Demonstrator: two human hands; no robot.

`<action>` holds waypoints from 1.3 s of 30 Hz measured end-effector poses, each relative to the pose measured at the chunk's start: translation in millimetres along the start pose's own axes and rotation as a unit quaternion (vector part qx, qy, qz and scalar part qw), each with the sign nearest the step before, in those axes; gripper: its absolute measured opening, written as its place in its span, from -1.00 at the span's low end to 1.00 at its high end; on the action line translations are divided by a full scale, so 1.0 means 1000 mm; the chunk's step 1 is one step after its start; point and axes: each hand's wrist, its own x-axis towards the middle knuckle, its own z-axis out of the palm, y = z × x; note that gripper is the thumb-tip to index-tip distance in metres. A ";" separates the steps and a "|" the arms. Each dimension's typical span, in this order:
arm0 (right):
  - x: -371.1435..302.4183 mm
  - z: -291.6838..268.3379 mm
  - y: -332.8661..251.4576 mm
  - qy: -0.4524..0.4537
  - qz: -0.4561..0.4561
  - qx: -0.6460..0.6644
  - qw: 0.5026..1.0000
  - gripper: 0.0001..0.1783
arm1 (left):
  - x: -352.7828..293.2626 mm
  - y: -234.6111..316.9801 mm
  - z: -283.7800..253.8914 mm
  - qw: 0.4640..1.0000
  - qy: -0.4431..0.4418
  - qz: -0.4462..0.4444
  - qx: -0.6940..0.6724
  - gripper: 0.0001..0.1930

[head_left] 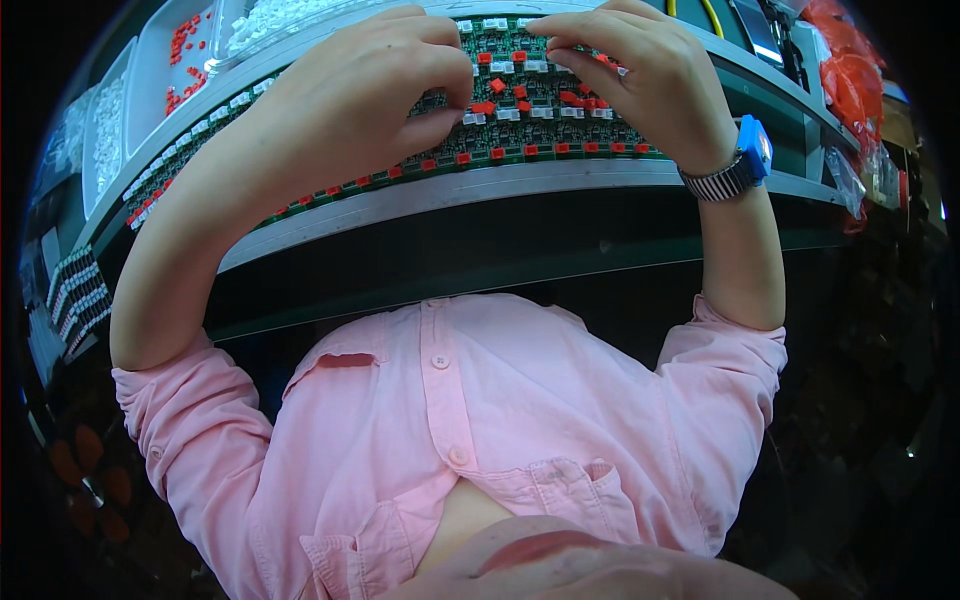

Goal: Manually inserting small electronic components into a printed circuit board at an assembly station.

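Note:
Rows of green circuit boards fill a metal-railed frame in front of me, with small white connectors and red connectors along them. Several loose red connectors lie askew on the boards between my hands. Over the boards on the left is my left hand, fingers curled in toward the thumb; anything between the fingertips is hidden. My right hand hovers over the right part of the boards. Its thumb and forefinger are bent but apart, with nothing visible between them.
Beyond the rail on the left are a white tray with red connectors and trays of white parts. The metal front rail runs between me and the boards. Red plastic bags lie far right; a stack of boards stands left.

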 end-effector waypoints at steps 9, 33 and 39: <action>-0.002 0.002 -0.006 -0.035 0.000 0.023 0.999 -0.89 | 0.007 0.003 0.006 0.997 0.056 0.030 0.054 -0.91; -0.008 0.010 0.000 0.000 0.051 0.200 0.979 -0.79 | -0.041 -0.040 -0.036 0.863 0.242 -0.404 -0.180 -0.88; -0.010 0.008 -0.004 0.020 0.143 0.319 0.937 -0.81 | -0.082 -0.075 -0.063 0.807 0.145 -0.510 0.262 -0.86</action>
